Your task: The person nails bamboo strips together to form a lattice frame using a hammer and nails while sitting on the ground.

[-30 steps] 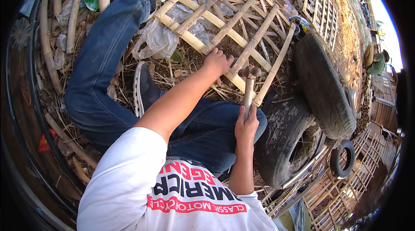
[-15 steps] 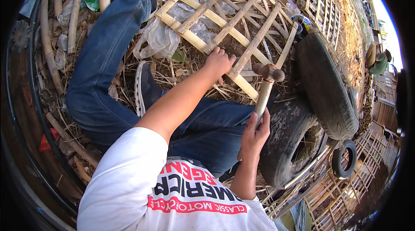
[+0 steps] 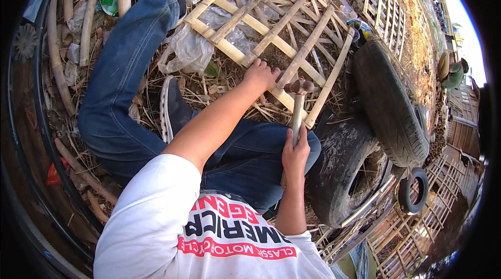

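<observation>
Nearby, two large tires [image 3: 389, 102] crowd the bamboo lattice [image 3: 306, 48], perhaps without touching.

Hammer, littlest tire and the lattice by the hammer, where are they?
Hammer [image 3: 298, 109]: head view, on the handle.
Littlest tire [image 3: 404, 195]: head view, on its left rubber side.
Lattice [image 3: 276, 29]: head view, on a slat.

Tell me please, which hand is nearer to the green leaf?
Left. The left hand touches the bamboo lattice, right of the leaf; the right hand, holding the hammer, is farther right and lower in the picture.

The hammer head [image 3: 299, 87] looks rough metal, the lattice [image 3: 271, 35] matt bamboo.
</observation>
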{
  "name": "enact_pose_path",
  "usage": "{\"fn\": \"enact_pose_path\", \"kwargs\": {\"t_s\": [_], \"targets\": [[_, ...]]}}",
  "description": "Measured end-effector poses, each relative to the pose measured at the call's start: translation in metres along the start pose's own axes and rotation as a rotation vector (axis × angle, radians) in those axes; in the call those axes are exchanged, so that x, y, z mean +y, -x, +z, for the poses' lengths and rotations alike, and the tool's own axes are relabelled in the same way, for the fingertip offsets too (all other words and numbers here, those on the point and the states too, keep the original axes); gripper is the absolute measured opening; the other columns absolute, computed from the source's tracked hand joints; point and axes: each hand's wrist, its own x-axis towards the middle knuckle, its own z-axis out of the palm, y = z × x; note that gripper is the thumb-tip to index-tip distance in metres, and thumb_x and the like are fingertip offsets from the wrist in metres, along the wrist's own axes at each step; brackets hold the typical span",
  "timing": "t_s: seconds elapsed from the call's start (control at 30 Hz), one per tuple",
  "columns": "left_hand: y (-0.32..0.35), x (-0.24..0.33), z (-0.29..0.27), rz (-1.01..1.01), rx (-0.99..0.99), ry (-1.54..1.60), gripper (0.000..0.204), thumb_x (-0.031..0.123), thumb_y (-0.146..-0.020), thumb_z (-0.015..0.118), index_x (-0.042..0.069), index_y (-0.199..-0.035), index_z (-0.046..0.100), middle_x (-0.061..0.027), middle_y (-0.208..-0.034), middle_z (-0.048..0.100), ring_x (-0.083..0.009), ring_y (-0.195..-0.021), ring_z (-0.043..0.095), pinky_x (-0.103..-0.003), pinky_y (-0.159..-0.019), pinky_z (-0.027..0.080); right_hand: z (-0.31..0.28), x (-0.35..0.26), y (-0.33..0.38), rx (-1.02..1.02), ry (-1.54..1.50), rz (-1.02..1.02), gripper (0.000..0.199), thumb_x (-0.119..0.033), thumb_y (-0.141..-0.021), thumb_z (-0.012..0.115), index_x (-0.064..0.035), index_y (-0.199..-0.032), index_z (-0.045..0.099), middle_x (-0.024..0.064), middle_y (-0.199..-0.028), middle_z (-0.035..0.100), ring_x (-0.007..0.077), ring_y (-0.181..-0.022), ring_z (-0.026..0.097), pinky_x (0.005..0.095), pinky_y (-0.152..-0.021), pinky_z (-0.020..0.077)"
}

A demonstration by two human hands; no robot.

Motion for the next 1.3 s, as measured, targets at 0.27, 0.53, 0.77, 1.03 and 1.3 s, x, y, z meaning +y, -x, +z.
{"fn": "enact_pose_path", "kwargs": {"t_s": [0.27,0.53,0.77,1.03,1.3], "targets": [[0.009,-0.002,-0.001,0.030,0.040,-0.042,0.124,0.054,-0.041,0.089,0.005,-0.142,0.036,-0.0136,-0.116,0.063,-0.0308,-0.118,0.052,-0.044,-0.104,0.030,-0.027,-0.021,0.017,0.132,-0.232,0.034,0.041,-0.011,-0.094,0.058,0.0056,-0.130,0.048,0.0067,-0.071,0.059,0.0079,-0.062,0.051,0.0229,-0.057,0.0432],[0.002,0.001,0.000,-0.007,0.013,-0.020,0.119,0.048,-0.046,0.089,0.007,-0.143,0.036,-0.0125,-0.118,0.064,-0.0305,-0.120,0.051,-0.043,-0.105,0.029,0.003,-0.009,0.003,-0.017,0.009,-0.073,0.043,-0.015,-0.093,0.059,0.0005,-0.131,0.048,0.0299,-0.082,0.064,0.0453,-0.080,0.065,0.0432,-0.062,0.0510],[0.004,-0.004,0.003,0.027,0.026,-0.028,0.120,0.053,-0.045,0.088,0.005,-0.142,0.036,-0.0127,-0.116,0.063,-0.0316,-0.118,0.051,-0.043,-0.105,0.030,0.008,-0.010,0.009,-0.084,0.027,-0.045,0.041,-0.017,-0.092,0.060,-0.0023,-0.130,0.050,0.0291,-0.083,0.064,0.0467,-0.081,0.063,0.0472,-0.066,0.0500],[0.008,0.001,-0.004,0.021,0.014,0.003,0.124,0.047,-0.042,0.091,0.005,-0.143,0.033,-0.0154,-0.120,0.062,-0.0329,-0.121,0.050,-0.045,-0.109,0.026,-0.025,-0.030,0.021,-0.004,-0.164,0.067,0.039,-0.013,-0.095,0.058,0.0033,-0.130,0.049,0.0127,-0.068,0.061,0.0123,-0.062,0.058,0.0264,-0.059,0.0453],[0.008,0.002,-0.001,0.054,0.081,-0.090,0.119,0.055,-0.044,0.087,0.003,-0.140,0.039,-0.0125,-0.111,0.064,-0.0302,-0.113,0.054,-0.042,-0.100,0.034,0.000,-0.006,0.005,0.070,-0.038,-0.093,0.045,-0.015,-0.094,0.058,0.0009,-0.134,0.045,0.0258,-0.078,0.065,0.0363,-0.073,0.069,0.0364,-0.061,0.0499]]}}
